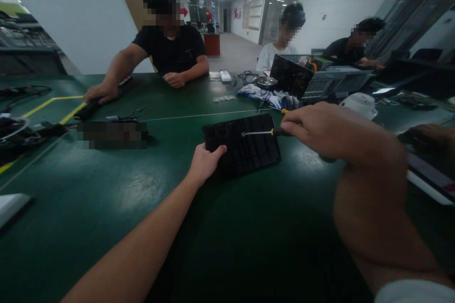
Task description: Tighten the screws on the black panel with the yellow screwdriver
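My left hand grips the left edge of a flat black rectangular panel, thumb on top and fingers hidden below. The panel is tilted towards me and has a ribbed face. In my right hand is a screwdriver with a thin metal shaft and a black and yellow handle. Its shaft points left across the panel, and the tip is over the panel's upper middle. Something small and round shows at that tip; whether it touches the panel I cannot tell.
Across the green table a person in a dark shirt rests a hand on a black object. Cloth, cables, a metal dish and computer parts lie at the back right. Another hand is at the right edge.
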A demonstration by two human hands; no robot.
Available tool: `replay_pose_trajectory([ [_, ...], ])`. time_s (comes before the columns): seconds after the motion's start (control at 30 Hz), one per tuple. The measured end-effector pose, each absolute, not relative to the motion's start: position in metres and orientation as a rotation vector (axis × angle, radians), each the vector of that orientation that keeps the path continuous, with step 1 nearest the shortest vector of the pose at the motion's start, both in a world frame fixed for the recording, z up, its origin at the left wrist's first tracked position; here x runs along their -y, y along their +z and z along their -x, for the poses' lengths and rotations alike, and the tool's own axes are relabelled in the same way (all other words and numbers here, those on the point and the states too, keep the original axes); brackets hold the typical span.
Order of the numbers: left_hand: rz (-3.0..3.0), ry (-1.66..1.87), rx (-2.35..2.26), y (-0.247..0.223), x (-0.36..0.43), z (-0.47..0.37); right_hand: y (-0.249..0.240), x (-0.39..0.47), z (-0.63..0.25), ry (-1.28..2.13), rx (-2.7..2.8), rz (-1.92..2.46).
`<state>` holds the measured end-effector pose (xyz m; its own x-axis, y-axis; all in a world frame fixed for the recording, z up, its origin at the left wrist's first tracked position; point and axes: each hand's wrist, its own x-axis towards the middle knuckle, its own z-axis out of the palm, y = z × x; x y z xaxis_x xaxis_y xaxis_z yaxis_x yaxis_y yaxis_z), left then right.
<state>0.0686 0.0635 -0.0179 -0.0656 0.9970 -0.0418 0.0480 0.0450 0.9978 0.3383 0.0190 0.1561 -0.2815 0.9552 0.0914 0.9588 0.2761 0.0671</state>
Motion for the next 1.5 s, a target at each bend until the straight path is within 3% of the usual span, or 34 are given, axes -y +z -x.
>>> replay_pose_trajectory([
  [0.13, -1.169, 1.189, -1.320, -0.015, -0.063, -0.069, 0.157, -0.024, -0.340, -0.009, 2.548, 1.764],
  [0.47, -1.163, 1.188, -1.318, -0.024, -0.067, -0.063, 0.166, -0.015, -0.356, -0.226, 2.384, 1.691],
  [1.5, -1.181, 1.193, -1.330, -0.022, -0.065, -0.064, 0.156, -0.025, -0.335, -0.059, 2.444, 1.623],
])
